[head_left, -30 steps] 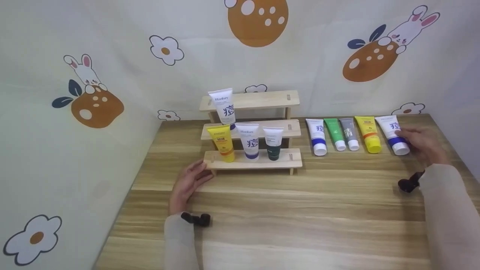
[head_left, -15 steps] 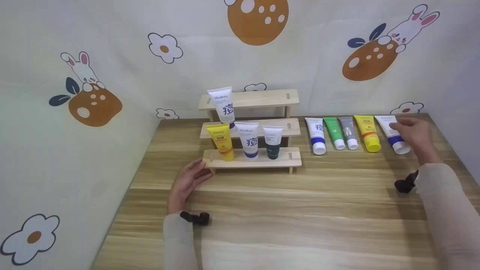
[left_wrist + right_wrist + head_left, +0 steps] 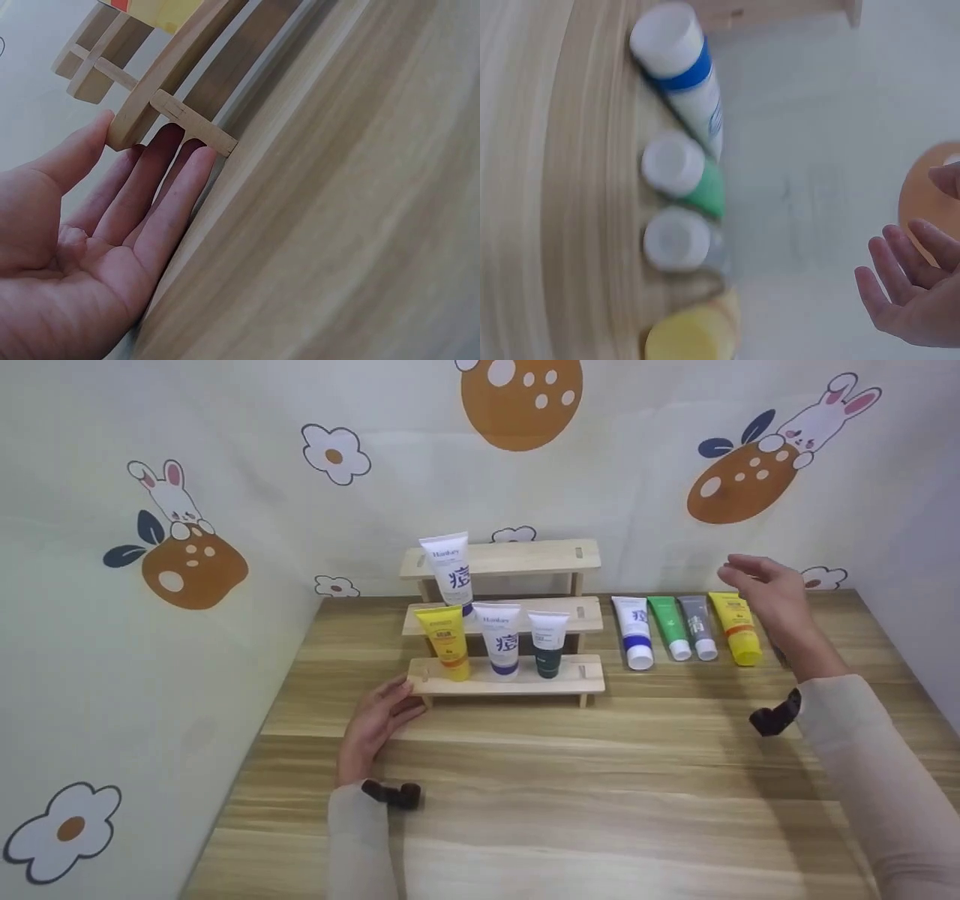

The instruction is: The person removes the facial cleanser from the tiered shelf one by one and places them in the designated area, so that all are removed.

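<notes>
My left hand holds the left end of a three-step wooden display stand. In the left wrist view its thumb rests on the plank's end, with the fingers under it. On the lowest step stand a yellow tube, a white-and-blue tube and a white-and-dark-green tube. Another white tube stands on the middle step. My right hand is raised above the right end of the row of lying tubes, fingers loosely bent and nothing held. It hides the row's last white tube.
Right of the stand lie a white-and-blue tube, a green tube, a grey tube and a second yellow tube, caps toward me. Behind the wood-grain table hangs a patterned cloth.
My right hand has let go of the rightmost white tube, risen and moved left. The left hand stays on the stand.
</notes>
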### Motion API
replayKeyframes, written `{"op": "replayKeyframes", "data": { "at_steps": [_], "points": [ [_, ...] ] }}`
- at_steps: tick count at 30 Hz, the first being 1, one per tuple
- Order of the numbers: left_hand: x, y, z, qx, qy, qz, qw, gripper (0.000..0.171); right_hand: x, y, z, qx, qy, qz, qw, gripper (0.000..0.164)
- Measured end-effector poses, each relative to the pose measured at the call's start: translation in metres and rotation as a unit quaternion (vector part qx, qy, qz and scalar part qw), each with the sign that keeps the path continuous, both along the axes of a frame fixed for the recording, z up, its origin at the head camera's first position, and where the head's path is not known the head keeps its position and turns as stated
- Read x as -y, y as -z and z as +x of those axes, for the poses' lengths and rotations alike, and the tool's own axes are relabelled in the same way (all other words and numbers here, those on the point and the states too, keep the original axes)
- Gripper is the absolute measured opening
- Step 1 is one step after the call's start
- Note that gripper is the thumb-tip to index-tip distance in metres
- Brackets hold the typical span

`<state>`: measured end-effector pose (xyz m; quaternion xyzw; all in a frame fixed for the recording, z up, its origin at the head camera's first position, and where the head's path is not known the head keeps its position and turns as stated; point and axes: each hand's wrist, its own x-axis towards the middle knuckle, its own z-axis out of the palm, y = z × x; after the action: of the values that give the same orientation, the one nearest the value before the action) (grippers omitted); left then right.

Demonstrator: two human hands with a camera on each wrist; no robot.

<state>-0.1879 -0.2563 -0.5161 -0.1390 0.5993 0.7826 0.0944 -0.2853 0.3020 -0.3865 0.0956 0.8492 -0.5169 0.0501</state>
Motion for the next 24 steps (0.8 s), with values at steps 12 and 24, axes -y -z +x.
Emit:
{"op": "replayKeyframes", "data": {
  "at_steps": [12,24],
  "points": [
    [-0.001,0.0,0.001,-0.001,0.002,0.001,1.0,0.064,0.073,-0.027,0.008,-0.078,-0.1,-0.096,0.987,0.07],
    [-0.002,-0.001,0.001,-0.002,-0.011,0.019,0.9997,0.058,0.139,-0.046,0.003,-0.09,-0.14,-0.135,0.977,0.063]
  ]
}}
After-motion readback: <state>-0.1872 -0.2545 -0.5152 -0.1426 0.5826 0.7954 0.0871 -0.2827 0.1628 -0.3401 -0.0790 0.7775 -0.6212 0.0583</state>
